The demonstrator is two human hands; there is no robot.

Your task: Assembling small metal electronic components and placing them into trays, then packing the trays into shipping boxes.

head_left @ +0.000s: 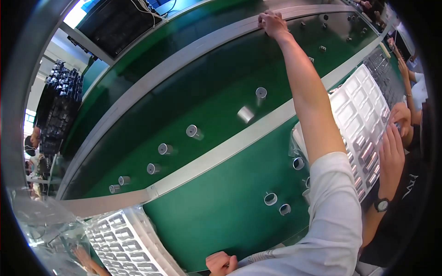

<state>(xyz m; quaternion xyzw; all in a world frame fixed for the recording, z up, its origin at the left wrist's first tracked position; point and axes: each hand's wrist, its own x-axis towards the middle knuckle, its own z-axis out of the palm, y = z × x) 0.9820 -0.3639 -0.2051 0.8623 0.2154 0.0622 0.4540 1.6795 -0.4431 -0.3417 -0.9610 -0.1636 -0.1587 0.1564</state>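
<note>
R hand (272,24): at far rail (202,44), curled; can't tell if holding
L hand (221,263): near edge, curled, grip unclear
Silver cyls (191,131): on belt (221,108), L to ctr
Rings (266,198): near table (207,211), R

At your far left, a tall stack of black pieces (57,101) rises beside a grey metal post (40,64); behind the stack a person (31,143) is partly visible. Farther back, left of centre, is a broad black panel (117,27) — pale cables (145,11) hang across its upper right corner. Crumpled clear plastic (41,225) fills your near left. Close on your right is a co-worker in a black top (396,230), wearing a dark wristwatch (381,204) — beyond, another person in white (418,85).
</note>
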